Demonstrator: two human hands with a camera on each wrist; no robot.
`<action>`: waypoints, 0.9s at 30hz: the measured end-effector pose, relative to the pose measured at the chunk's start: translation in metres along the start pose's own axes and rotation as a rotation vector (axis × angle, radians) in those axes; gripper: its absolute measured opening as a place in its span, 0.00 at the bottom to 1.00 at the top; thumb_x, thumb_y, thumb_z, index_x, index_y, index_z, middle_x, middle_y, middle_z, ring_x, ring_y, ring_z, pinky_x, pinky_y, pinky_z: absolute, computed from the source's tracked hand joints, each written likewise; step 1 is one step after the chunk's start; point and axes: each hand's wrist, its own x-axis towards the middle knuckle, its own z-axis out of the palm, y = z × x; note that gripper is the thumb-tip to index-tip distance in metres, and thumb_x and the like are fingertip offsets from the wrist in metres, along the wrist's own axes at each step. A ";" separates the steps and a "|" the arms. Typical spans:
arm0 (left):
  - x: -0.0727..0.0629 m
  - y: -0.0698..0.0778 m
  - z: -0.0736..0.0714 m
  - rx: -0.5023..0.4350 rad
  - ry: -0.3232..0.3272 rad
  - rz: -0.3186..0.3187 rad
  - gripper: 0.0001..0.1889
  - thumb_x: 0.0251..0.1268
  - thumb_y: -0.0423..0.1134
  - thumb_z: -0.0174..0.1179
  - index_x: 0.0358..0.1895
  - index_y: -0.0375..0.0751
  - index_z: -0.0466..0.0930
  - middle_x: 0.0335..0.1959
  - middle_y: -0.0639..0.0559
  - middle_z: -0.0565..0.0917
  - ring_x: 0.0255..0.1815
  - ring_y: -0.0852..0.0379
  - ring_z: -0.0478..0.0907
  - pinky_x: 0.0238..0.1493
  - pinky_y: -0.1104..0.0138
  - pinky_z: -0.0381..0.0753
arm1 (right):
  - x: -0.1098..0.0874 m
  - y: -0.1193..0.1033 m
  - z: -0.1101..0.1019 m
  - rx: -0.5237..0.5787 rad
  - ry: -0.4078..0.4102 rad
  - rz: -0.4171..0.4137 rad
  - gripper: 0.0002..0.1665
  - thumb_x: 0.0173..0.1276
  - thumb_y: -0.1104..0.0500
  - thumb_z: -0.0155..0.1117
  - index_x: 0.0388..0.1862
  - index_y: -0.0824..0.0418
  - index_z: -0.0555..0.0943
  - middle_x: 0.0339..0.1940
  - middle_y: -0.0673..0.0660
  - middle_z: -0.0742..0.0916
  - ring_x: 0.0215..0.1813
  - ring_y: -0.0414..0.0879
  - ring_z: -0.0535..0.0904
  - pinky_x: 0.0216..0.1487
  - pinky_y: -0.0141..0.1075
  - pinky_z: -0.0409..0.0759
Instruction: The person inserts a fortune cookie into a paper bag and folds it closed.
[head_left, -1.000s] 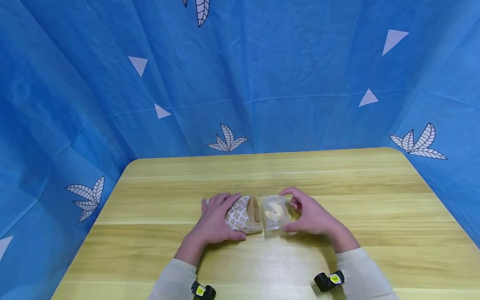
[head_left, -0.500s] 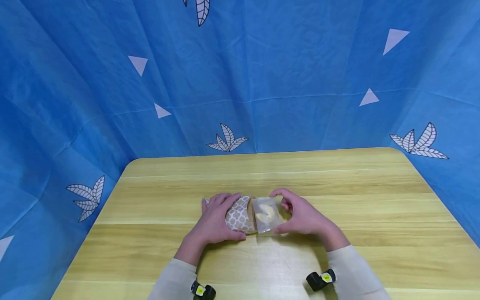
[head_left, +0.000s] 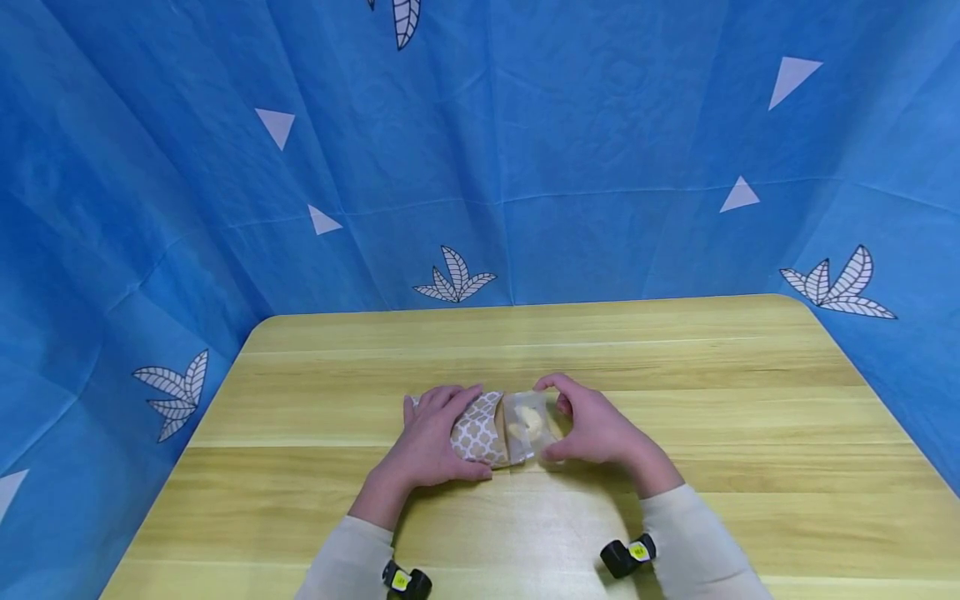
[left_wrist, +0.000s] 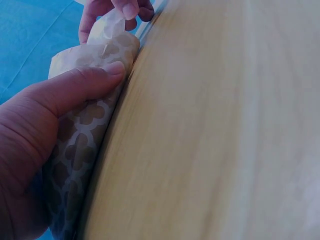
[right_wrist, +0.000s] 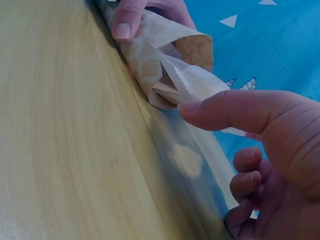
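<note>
A brown paper bag [head_left: 477, 433] with a white lattice print lies on its side, its mouth facing right. My left hand [head_left: 431, 442] grips it from above, thumb on the near side and fingers over the far side. My right hand [head_left: 592, 425] holds a small clear packet [head_left: 528, 423] by its edges between thumb and forefinger. Pale, cream-coloured pieces show inside the packet. In the right wrist view the packet's leading end [right_wrist: 192, 80] is inside the bag's open mouth [right_wrist: 197, 50]. The right hand's other fingers are curled below.
Wood-grain table [head_left: 675, 350] extends around both hands. Behind and to the sides hangs a blue cloth [head_left: 600, 125] with white triangles and leaf prints. A black wrist camera [head_left: 628, 556] sits on the right sleeve, and another [head_left: 407, 581] on the left.
The right hand has moved left with the packet, from beside the bag to its mouth, and the packet's left end has gone in. The left hand and bag have stayed in place.
</note>
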 end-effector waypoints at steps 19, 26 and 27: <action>0.001 0.003 0.000 0.002 -0.030 -0.019 0.60 0.31 0.67 0.78 0.77 0.59 0.62 0.68 0.52 0.68 0.73 0.48 0.56 0.68 0.31 0.36 | 0.004 -0.004 0.011 -0.029 0.030 0.014 0.52 0.35 0.58 0.88 0.62 0.49 0.72 0.32 0.57 0.78 0.33 0.49 0.72 0.35 0.43 0.74; 0.002 0.003 -0.001 0.010 -0.028 -0.014 0.60 0.31 0.67 0.78 0.77 0.59 0.62 0.68 0.51 0.68 0.73 0.48 0.57 0.68 0.31 0.36 | 0.004 -0.006 0.014 -0.022 0.021 -0.006 0.54 0.36 0.53 0.89 0.64 0.48 0.71 0.33 0.56 0.79 0.36 0.49 0.73 0.37 0.43 0.74; 0.002 0.003 -0.001 0.010 -0.028 -0.014 0.60 0.31 0.67 0.78 0.77 0.59 0.62 0.68 0.51 0.68 0.73 0.48 0.57 0.68 0.30 0.36 | 0.004 -0.006 0.015 -0.020 0.021 -0.005 0.54 0.36 0.53 0.89 0.65 0.48 0.71 0.33 0.56 0.79 0.37 0.49 0.73 0.38 0.43 0.74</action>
